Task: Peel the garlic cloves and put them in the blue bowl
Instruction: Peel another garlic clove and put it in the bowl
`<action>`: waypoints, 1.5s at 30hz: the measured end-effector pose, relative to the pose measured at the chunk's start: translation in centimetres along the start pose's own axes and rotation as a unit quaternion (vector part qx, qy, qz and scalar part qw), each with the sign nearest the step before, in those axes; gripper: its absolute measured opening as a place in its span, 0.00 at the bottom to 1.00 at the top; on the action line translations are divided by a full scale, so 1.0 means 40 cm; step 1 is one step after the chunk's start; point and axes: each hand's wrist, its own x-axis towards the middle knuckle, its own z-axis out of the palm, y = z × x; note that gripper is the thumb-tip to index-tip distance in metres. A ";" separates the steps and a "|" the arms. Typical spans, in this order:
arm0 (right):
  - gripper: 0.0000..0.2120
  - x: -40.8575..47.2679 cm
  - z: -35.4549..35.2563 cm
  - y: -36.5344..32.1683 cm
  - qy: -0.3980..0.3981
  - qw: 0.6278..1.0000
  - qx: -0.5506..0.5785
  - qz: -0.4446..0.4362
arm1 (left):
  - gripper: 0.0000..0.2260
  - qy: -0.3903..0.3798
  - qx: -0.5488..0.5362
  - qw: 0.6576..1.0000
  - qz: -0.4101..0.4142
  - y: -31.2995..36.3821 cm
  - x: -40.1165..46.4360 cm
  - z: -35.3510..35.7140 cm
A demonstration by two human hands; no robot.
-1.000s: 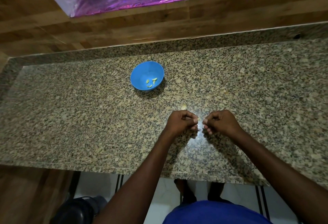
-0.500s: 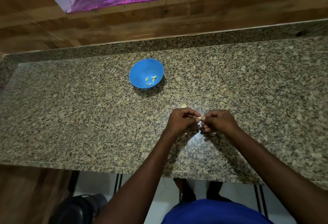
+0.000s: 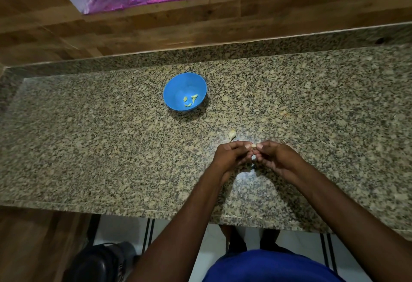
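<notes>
Both hands, left hand (image 3: 231, 155) and right hand (image 3: 276, 158), pinch one garlic clove (image 3: 253, 146) between their fingertips; its long axis is too hidden to tell. A loose clove (image 3: 231, 135) lies beside them, tail toward the person, blue bowl (image 3: 176, 87) beyond on the granite counter (image 3: 89, 139).

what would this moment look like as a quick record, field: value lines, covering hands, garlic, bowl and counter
left hand: pinches one end of the held garlic clove
right hand: pinches the other end of the same clove
held clove state: raised over the counter between both hands; how far it is peeled cannot be told
blue bowl: upright, beyond the hands and to their left, holds about four peeled cloves
loose clove: lies on the granite counter just beyond the left hand
task stage: peeling under way
</notes>
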 end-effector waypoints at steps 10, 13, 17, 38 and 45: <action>0.03 0.001 0.020 -0.013 0.126 0.990 -0.057 -0.001 | 0.03 0.046 0.256 0.935 0.242 -0.007 -0.014 0.013; 0.03 -0.002 0.033 -0.018 0.142 0.988 -0.066 0.013 | 0.05 0.081 0.334 0.886 0.310 -0.018 -0.010 0.022; 0.05 -0.011 0.038 -0.019 0.156 0.985 -0.073 0.005 | 0.03 0.109 0.432 0.814 0.373 -0.028 0.001 0.020; 0.05 -0.005 -0.010 0.016 0.112 0.959 -0.205 -0.158 | 0.16 0.085 0.274 0.946 0.151 -0.034 0.010 -0.017; 0.02 -0.008 -0.019 0.008 0.077 0.958 -0.230 -0.150 | 0.08 0.046 0.281 0.940 0.189 -0.014 -0.002 -0.005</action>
